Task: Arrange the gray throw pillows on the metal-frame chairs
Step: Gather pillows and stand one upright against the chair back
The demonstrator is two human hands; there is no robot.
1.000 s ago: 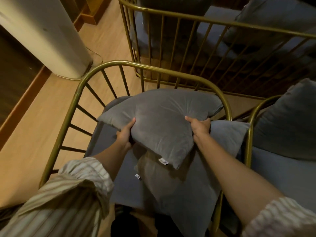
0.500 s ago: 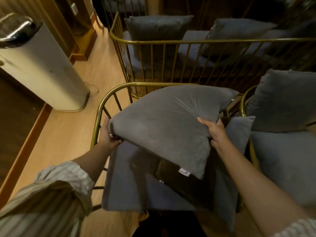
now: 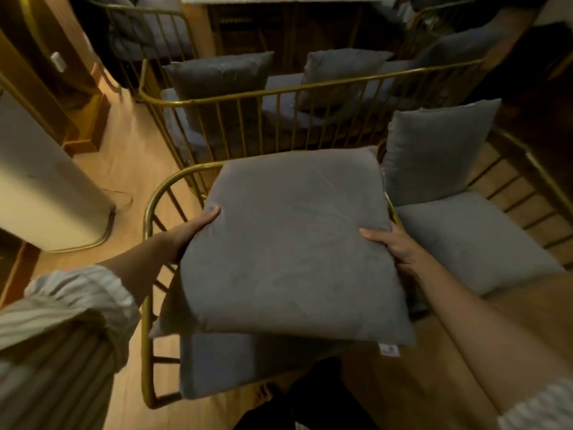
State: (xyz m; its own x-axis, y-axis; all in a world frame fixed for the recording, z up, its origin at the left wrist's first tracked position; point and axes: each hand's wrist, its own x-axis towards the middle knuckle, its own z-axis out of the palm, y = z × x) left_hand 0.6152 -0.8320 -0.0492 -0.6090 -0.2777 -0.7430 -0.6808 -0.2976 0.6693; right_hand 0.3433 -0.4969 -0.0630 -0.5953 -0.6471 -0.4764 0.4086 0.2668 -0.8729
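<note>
I hold a gray throw pillow (image 3: pixel 288 243) nearly flat above a gold metal-frame chair (image 3: pixel 161 200). My left hand (image 3: pixel 192 228) grips its left edge and my right hand (image 3: pixel 393 243) grips its right edge. The pillow hides most of the chair's gray seat cushion (image 3: pixel 223 367); only the cushion's front strip shows below it. A white tag (image 3: pixel 389 350) hangs at the pillow's near right corner. To the right, a second chair (image 3: pixel 539 178) has a gray pillow (image 3: pixel 434 150) upright against its back.
Behind stands a gold-railed bench (image 3: pixel 310 88) with two gray pillows (image 3: pixel 220 76) (image 3: pixel 338 72) propped on it. A tall cream cylinder appliance (image 3: pixel 46 193) stands on the wooden floor (image 3: pixel 133 162) at left. Another chair (image 3: pixel 145 29) is at the far back left.
The pillow has been lifted and turned flatter, its broad face now toward me, covering the seat. My view has pulled back, so more of the bench and right chair show.
</note>
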